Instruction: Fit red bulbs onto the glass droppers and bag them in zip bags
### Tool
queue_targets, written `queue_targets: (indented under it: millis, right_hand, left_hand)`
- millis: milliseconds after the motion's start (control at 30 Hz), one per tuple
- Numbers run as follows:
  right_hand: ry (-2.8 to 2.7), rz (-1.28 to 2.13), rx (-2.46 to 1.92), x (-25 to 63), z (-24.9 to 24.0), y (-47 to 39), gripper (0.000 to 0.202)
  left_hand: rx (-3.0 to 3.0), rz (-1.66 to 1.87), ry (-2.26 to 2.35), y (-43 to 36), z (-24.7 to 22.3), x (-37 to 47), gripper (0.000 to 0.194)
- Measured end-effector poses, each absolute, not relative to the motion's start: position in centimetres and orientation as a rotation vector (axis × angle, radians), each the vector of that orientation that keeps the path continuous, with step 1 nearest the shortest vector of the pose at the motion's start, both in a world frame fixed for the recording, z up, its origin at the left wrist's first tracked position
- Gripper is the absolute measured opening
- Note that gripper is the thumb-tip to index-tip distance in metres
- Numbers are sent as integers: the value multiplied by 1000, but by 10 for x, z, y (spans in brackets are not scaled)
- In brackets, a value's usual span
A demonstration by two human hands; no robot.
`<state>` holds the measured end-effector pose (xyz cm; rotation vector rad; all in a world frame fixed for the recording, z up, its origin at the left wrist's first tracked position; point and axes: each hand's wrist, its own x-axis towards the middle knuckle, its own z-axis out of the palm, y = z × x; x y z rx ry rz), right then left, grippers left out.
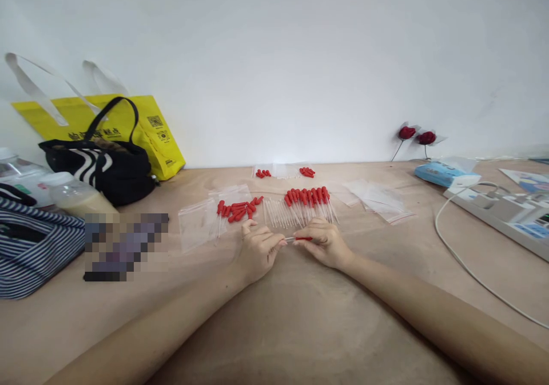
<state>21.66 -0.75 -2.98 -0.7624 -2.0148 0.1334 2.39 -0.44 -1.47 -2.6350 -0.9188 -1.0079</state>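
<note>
Between my two hands is a dropper lying roughly level just above the table. My left hand [258,251] pinches its thin clear tube [290,239]. The red rubber bulb [304,238] at the other end is gripped in the fingers of my right hand [325,243], which partly cover it. Right behind my hands lies a row of droppers with red bulbs [306,195], tubes pointing towards me. Bare clear tubes [275,213] lie beside that row on its left. Further left is a heap of loose red bulbs [240,210], partly over clear plastic bags [195,225].
Flat clear bags [380,199] lie at the right, and another bag [285,171] with red pieces lies by the wall. A tissue pack [444,172], power strip [506,216] and cable [441,239] are right. Left stand a yellow bag [165,122], black bag [124,173] and bottle [77,193].
</note>
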Motion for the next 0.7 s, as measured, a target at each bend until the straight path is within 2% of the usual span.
queue_targets:
  millis: [233, 433, 533, 700]
  right_hand:
    - [-2061, 187, -760, 218, -29, -6, 11]
    - [-2121, 71, -799, 220, -32, -8, 30]
    - [-2070, 89, -860, 223, -31, -9, 44]
    - [-1999, 78, -928, 225, -32, -8, 39]
  left_hand:
    - [-2605, -896, -876, 0, -12, 20, 20]
    - [-2523, -761, -814, 3, -1, 17, 21]
    - [-2432, -763, -1043, 12, 16, 3, 23]
    - [-2233, -437, -1887, 41, 46, -40, 24]
